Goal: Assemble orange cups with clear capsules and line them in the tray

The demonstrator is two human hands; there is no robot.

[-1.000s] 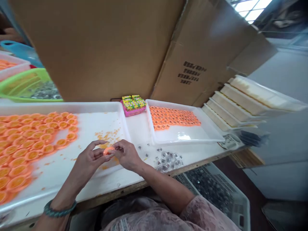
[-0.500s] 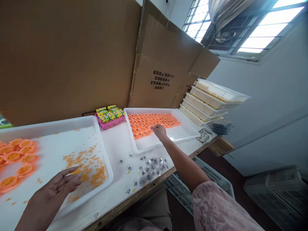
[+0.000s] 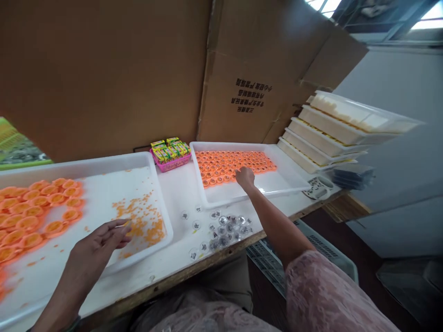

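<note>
My left hand (image 3: 105, 240) hovers over the near right part of the left white tray (image 3: 162, 207). Its thumb and fingertips come together in a pinch; a tiny orange bit shows at the tips, but I cannot tell whether it is held. Below and beyond it lie scattered small orange pieces (image 3: 152, 228). Orange round cups (image 3: 32, 221) fill that tray's left side. My right hand (image 3: 245, 177) reaches into the right white tray (image 3: 290, 180), fingers closed at the front edge of the rows of orange discs (image 3: 228, 161) with printed centres. What its fingertips hold is hidden.
Clear printed discs (image 3: 224, 230) lie loose near the table's front edge. A pink basket (image 3: 173, 164) of small yellow boxes stands between the trays. Stacked white trays (image 3: 325, 133) rise at right, beside a patterned white object (image 3: 316, 188). Cardboard (image 3: 138, 69) walls the back.
The view has shifted, so the trays sit differently in frame. My left fingertips have drawn closer together over the orange pieces. My right hand stays at the front edge of the disc rows.
</note>
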